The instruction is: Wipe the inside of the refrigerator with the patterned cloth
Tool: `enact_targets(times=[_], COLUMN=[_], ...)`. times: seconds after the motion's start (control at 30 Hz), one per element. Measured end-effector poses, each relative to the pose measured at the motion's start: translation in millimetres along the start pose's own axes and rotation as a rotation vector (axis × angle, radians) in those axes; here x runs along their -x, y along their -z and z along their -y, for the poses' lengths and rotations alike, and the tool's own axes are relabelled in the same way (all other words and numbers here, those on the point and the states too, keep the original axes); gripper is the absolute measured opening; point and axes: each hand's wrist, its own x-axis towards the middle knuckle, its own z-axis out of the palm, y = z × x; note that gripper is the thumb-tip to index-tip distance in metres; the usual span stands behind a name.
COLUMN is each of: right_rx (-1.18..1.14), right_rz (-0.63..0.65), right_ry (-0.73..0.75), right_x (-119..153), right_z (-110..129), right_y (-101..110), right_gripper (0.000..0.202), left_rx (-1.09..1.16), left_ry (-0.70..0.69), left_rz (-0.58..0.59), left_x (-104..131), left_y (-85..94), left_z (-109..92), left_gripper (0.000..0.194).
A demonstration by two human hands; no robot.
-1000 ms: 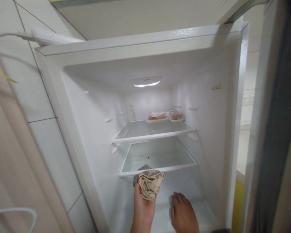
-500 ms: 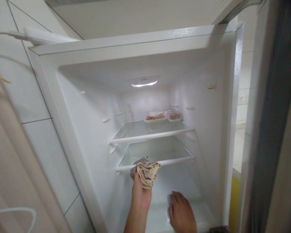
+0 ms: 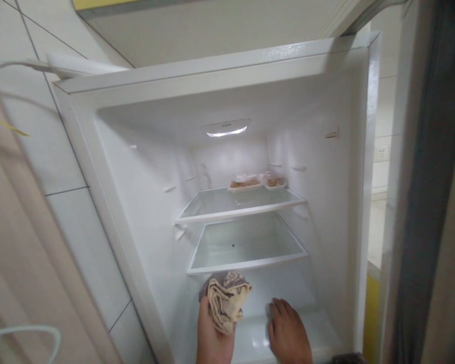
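Observation:
A crumpled beige and grey cloth (image 3: 227, 303) is gripped in my left hand (image 3: 213, 336), just below the front edge of the lower glass shelf (image 3: 246, 264). To its right, my right hand (image 3: 289, 331) is over the bottom glass surface (image 3: 322, 328) inside the fridge (image 3: 136, 212). Its fingers are loosely bent and point forward, apart from the cloth, with nothing seen in them. Whether that hand touches the glass is unclear. Above both hands is the upper glass shelf (image 3: 220, 203).
Two wrapped food trays, a left one (image 3: 244, 183) and a right one (image 3: 273, 181), sit at the back of the upper shelf. The lit lamp (image 3: 226, 130) is overhead. The fridge's side wall (image 3: 333, 202) stands on the right, a tiled wall (image 3: 76, 222) on the left.
My left hand has moved down with the cloth, away from the lower shelf's front edge, which now shows uncovered. My right hand has barely moved. The view has shifted slightly.

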Motion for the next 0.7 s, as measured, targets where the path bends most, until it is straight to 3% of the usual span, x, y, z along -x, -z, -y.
enact_targets(times=[0.13, 0.23, 0.37, 0.4, 0.47, 0.53, 0.6, 0.7], right_rx=[-0.005, -0.009, -0.015, -0.016, -0.018, -0.021, -0.021, -0.022], right_rz=[-0.025, -0.020, 0.004, 0.000, -0.023, -0.042, -0.051, -0.053], right_ry=[-0.001, -0.005, -0.003, -0.002, -0.005, -0.009, -0.008, -0.001], right_x=[0, 0, 0, 0, 0, 0, 1, 1], right_z=[0, 1, 0, 0, 0, 1, 1, 0], right_y=[-1, -1, 0, 0, 0, 0, 0, 0], right_gripper=[0.050, 0.050, 0.050, 0.050, 0.049, 0.049, 0.048, 0.048], left_rx=[-0.266, -0.656, -1.338, -1.508, -1.819, -2.024, -2.098, -2.086], left_ry=[-0.230, -0.446, -0.948, -1.021, -1.017, -0.887, -0.782, -0.772], left_rz=[-0.181, -0.272, -0.057, -0.003, 0.097, 0.186, 0.282, 0.376], left_x=[9, 7, -1, -5, -13, -23, -32, -39], left_y=[28.1, 32.6, 18.8, 13.4, 1.7, -10.2, -22.2, -41.7], left_z=[-23, -49, -72, -74, -73, -68, -61, -51], left_gripper=[0.033, 0.050, 0.057, 0.056, 0.058, 0.064, 0.072, 0.073])
